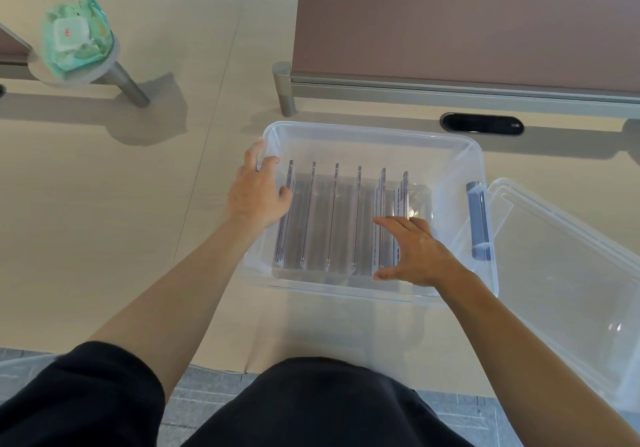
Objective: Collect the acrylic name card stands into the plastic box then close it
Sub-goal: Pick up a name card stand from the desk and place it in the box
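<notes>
Sleeves of dark cloth (pixel 79 394) sit nearest the camera, bare forearms reaching away from them to the clear plastic box (pixel 481 155) on the pale desk (pixel 104 221). Inside the box, the right hand (pixel 415 249) lies flat and unclenched, fingers spread over the rightmost stands near the box's near wall — grasping nothing that shows. The left hand (pixel 258 192) is at the box's left wall, fingers loosely curled over the rim, thumb touching the leftmost stand. The acrylic name card stands (pixel 332 218) fill the box floor — about six upright panels in a row from left to right, each with its long axis running from the near wall to the far wall, top edges up. Right of the box lies its clear lid (pixel 568 266), off and tilted, just beside the blue latch (pixel 479 221). Beyond the box, a black oval cable port (pixel 481 123) and a mauve divider panel (pixel 467 24). Far left of the box, a green wet-wipes pack (pixel 76 36) rests on a round metal stand (pixel 114 69).
</notes>
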`<state>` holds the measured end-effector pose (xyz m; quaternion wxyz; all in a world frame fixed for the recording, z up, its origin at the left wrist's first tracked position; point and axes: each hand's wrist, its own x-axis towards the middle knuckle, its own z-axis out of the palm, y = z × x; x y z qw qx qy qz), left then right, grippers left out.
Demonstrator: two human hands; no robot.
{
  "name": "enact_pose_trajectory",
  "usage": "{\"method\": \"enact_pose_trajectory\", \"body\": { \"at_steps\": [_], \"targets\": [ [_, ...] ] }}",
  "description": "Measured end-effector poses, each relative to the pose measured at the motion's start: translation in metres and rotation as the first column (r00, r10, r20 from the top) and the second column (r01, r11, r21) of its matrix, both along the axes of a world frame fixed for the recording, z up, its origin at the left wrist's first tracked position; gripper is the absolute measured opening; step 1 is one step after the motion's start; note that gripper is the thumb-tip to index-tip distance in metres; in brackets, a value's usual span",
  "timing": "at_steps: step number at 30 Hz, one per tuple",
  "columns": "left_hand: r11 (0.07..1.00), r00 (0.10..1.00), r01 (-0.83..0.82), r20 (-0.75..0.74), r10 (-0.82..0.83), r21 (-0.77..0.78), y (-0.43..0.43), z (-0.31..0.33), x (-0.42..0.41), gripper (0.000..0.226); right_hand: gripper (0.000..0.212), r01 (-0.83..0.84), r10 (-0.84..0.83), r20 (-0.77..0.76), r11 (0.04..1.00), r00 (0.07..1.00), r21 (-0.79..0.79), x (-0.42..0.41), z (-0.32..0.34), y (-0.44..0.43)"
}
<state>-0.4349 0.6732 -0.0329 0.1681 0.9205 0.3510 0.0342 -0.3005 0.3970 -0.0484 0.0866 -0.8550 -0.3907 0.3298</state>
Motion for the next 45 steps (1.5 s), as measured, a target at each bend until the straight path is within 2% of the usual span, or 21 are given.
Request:
{"method": "enact_pose_trajectory", "body": {
  "at_steps": [10, 14, 16, 21, 25, 31, 36, 42, 45],
  "targets": [
    [1.0, 0.999, 0.015, -0.031, -0.015, 0.009, -0.001, 0.002, 0.0, 0.056, 0.108, -0.01, 0.01, 0.002, 1.0, 1.0, -0.001, 0.0, 0.001, -0.002],
    [0.961, 0.996, 0.085, -0.062, -0.071, 0.264, -0.006, 0.002, -0.002, 0.049, 0.093, 0.042, -0.045, 0.041, 0.997, 0.998, 0.072, 0.006, 0.022, -0.004],
    [0.942, 0.992, 0.122, -0.019, -0.122, 0.312, -0.016, 0.005, 0.005, 0.047, 0.08, 0.11, -0.119, 0.076, 0.987, 0.99, 0.118, 0.012, 0.041, -0.007],
    [0.953, 0.955, 0.286, 0.046, -0.292, 0.101, -0.066, 0.029, 0.049, 0.06, 0.048, 0.276, -0.3, 0.095, 0.939, 0.949, 0.205, 0.036, 0.09, -0.03],
    [0.923, 0.917, 0.384, 0.108, -0.384, 0.024, -0.115, 0.047, 0.092, 0.056, 0.039, 0.323, -0.373, 0.158, 0.906, 0.914, 0.273, 0.07, 0.11, -0.068],
    [0.898, 0.897, 0.439, 0.065, -0.437, -0.015, -0.192, 0.057, 0.161, 0.057, 0.049, 0.359, -0.406, 0.17, 0.899, 0.898, 0.249, 0.14, 0.107, -0.147],
    [0.875, 0.876, 0.481, -0.012, -0.482, -0.05, -0.275, 0.05, 0.228, 0.061, 0.062, 0.388, -0.401, 0.14, 0.915, 0.905, 0.108, 0.205, 0.08, -0.223],
    [0.789, 0.755, 0.609, -0.251, -0.606, -0.075, -0.347, 0.02, 0.298, 0.077, 0.079, 0.356, -0.344, 0.114, 0.929, 0.932, -0.1, 0.263, 0.037, -0.288],
    [0.77, 0.692, 0.618, -0.353, -0.629, -0.161, -0.365, 0.002, 0.324, 0.088, 0.088, 0.324, -0.307, 0.115, 0.928, 0.945, -0.185, 0.283, 0.015, -0.306]
  ]
}}
